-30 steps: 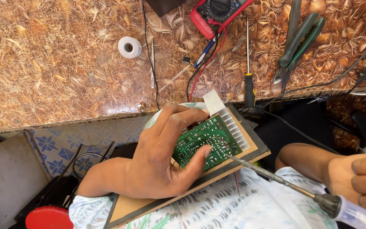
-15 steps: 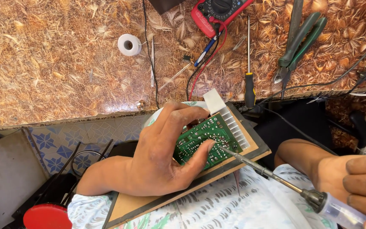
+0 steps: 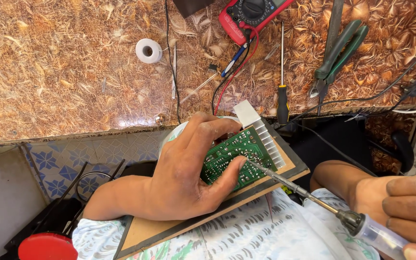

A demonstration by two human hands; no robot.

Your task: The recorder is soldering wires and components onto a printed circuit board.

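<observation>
On your bench: red multimeter [image 3: 249, 17] top centre with leads trailing down, white solder spool [image 3: 149, 50] to its left, black-handled screwdriver [image 3: 282, 82] upright, green-handled pliers [image 3: 338, 58] to the right. Red round lid [image 3: 46, 246] bottom left, below the bench.

left hand [image 3: 181, 178]: bare, no glove, no ring, no watch
left fingers [image 3: 203, 132]: long, with short nails
left arm: bare from the wrist up past the bend, no sleeve on it
right hand [image 3: 403, 212]: bare, no glove, no ring, thick knuckles, cut off by the picture's edge
right arm: bare too, round at the elbow
clothes: thin white cloth [image 3: 246, 236] with green and grey leafy prints, over the lap under both arms
</observation>
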